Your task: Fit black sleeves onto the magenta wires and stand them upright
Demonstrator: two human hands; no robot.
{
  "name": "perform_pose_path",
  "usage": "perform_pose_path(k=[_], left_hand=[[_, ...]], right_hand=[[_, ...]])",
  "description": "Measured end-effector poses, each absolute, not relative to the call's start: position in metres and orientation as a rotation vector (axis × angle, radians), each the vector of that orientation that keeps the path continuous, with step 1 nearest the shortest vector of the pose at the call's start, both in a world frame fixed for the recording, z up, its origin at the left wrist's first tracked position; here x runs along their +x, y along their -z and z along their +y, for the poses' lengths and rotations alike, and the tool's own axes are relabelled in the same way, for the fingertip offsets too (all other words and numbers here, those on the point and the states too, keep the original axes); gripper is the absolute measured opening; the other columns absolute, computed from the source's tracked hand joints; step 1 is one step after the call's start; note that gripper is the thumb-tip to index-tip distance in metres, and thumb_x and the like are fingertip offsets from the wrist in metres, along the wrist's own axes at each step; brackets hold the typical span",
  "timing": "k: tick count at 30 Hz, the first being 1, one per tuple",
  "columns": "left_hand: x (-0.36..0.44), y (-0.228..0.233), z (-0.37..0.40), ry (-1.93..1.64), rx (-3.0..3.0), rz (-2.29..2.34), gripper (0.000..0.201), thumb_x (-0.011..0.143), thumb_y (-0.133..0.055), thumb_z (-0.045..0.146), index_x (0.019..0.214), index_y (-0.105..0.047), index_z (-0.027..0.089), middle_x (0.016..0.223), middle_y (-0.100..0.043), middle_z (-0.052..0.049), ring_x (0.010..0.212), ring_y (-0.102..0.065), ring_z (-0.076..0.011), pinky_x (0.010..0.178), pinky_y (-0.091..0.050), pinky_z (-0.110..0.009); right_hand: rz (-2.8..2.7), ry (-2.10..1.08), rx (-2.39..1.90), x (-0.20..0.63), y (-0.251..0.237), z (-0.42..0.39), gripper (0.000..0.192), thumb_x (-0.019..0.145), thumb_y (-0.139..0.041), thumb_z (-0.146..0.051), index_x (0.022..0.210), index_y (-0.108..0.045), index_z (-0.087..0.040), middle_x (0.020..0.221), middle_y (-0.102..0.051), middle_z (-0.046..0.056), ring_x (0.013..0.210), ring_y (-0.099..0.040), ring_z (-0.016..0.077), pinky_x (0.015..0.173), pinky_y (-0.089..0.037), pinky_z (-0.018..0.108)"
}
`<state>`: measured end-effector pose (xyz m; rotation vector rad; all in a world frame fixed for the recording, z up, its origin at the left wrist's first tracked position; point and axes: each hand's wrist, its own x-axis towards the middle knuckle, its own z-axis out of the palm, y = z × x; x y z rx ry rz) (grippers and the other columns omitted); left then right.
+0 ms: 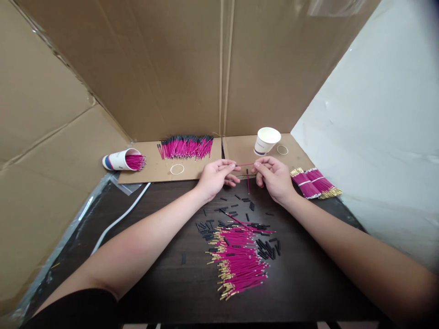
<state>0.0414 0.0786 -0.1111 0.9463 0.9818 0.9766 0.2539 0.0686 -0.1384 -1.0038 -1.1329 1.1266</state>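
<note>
My left hand (216,175) and my right hand (273,176) each pinch one end of a thin pink wire (244,164), held level between them above the dark table (161,269). A second pink wire (248,180) hangs or lies just below, between the hands. Nearer to me lies a loose pile of pink wires with gold tips (238,262). Several short black sleeves (240,214) are scattered around that pile.
A row of pink wires with black ends (185,147) lies on a cardboard sheet (157,164) at the back. A tipped paper cup (120,160) holds more wires. An upright paper cup (266,140), rubber bands (177,169), two bundled wire packs (315,183) and a white cable (116,221) are around.
</note>
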Motion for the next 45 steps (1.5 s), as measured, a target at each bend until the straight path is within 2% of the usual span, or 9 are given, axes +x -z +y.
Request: perform_pose_path(k=[14, 26, 34, 40, 45], left_hand=[[0.0421, 0.1142, 0.0768, -0.994, 0.973, 0.972, 0.007, 0.111, -0.068, 0.014, 0.117, -0.067, 0.011, 0.121, -0.083, -0.017, 0.065, -0.076, -0.0123, 0.060, -0.061, -0.025], [0.0422, 0.1164, 0.0775, -1.001, 0.982, 0.975, 0.007, 0.110, -0.069, 0.013, 0.116, -0.067, 0.011, 0.118, -0.083, -0.016, 0.065, -0.076, -0.0124, 0.059, -0.061, -0.024], [0.0418, 0.1158, 0.0767, -0.997, 0.980, 0.964, 0.007, 0.109, -0.068, 0.012, 0.116, -0.066, 0.011, 0.120, -0.084, -0.016, 0.063, -0.075, -0.0123, 0.058, -0.060, -0.024], [0.0411, 0.1177, 0.0774, -0.991, 0.991, 0.961, 0.020, 0.107, -0.073, 0.014, 0.125, -0.068, 0.010, 0.124, -0.083, -0.017, 0.065, -0.076, -0.0127, 0.059, -0.061, -0.025], [0.0423, 0.1183, 0.0776, -0.986, 0.981, 0.972, 0.017, 0.106, -0.073, 0.013, 0.122, -0.069, 0.008, 0.120, -0.084, -0.018, 0.062, -0.074, -0.0127, 0.057, -0.060, -0.025]], right_hand=[[-1.139, -1.128, -1.046, 0.2537, 0.1373, 0.0676, 0.042, 0.088, -0.094, -0.056, 0.093, -0.070, -0.021, 0.079, -0.073, 0.003, 0.046, -0.053, 0.0106, 0.042, -0.039, 0.026], [-1.100, -1.153, -1.055, 0.2531, 0.1361, 0.0677, 0.052, 0.080, -0.101, -0.062, 0.090, -0.070, -0.020, 0.076, -0.072, 0.002, 0.044, -0.054, 0.0104, 0.040, -0.038, 0.023], [-1.123, -1.151, -1.052, 0.2540, 0.1380, 0.0682, 0.049, 0.083, -0.098, -0.061, 0.091, -0.070, -0.021, 0.077, -0.072, 0.002, 0.045, -0.054, 0.0110, 0.040, -0.039, 0.024], [-1.112, -1.162, -1.033, 0.2538, 0.1381, 0.0684, 0.049, 0.084, -0.097, -0.061, 0.092, -0.068, -0.023, 0.078, -0.071, 0.001, 0.046, -0.053, 0.0111, 0.041, -0.041, 0.025], [-1.112, -1.159, -1.019, 0.2541, 0.1381, 0.0687, 0.047, 0.085, -0.096, -0.060, 0.092, -0.067, -0.023, 0.079, -0.071, 0.001, 0.046, -0.052, 0.0106, 0.041, -0.040, 0.025]])
